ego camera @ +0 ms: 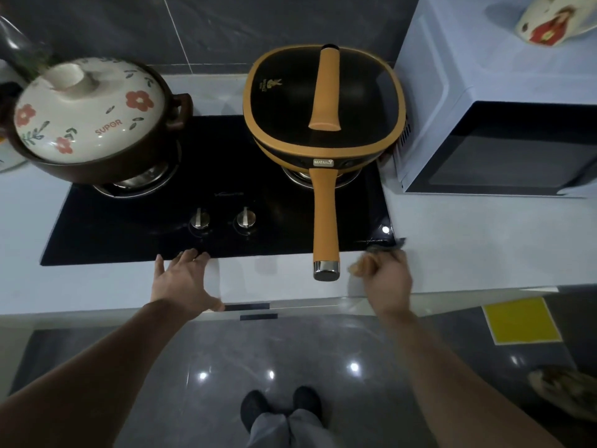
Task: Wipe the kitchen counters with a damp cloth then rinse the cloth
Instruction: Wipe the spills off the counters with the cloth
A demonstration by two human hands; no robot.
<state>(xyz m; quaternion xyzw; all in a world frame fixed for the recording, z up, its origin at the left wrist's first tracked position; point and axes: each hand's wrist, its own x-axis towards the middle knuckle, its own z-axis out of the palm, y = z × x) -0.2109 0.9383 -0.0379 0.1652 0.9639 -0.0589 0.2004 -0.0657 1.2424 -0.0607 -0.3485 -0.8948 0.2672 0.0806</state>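
though mostly hidden, cloth (371,258) peeks from right hand (387,279).

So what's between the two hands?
In the head view, the orange pan handle pokes out over the white counter between the left hand and the right hand, nearer the right.

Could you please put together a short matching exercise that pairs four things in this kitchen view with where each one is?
Things
1. floral-lidded pot
2. orange-handled pan
3. microwave
4. cloth

Places
A. on the right side of the hob
B. gripped in the right hand
C. on the left side of the hob
D. on the counter, to the right of the hob

Pairs: 1-C, 2-A, 3-D, 4-B
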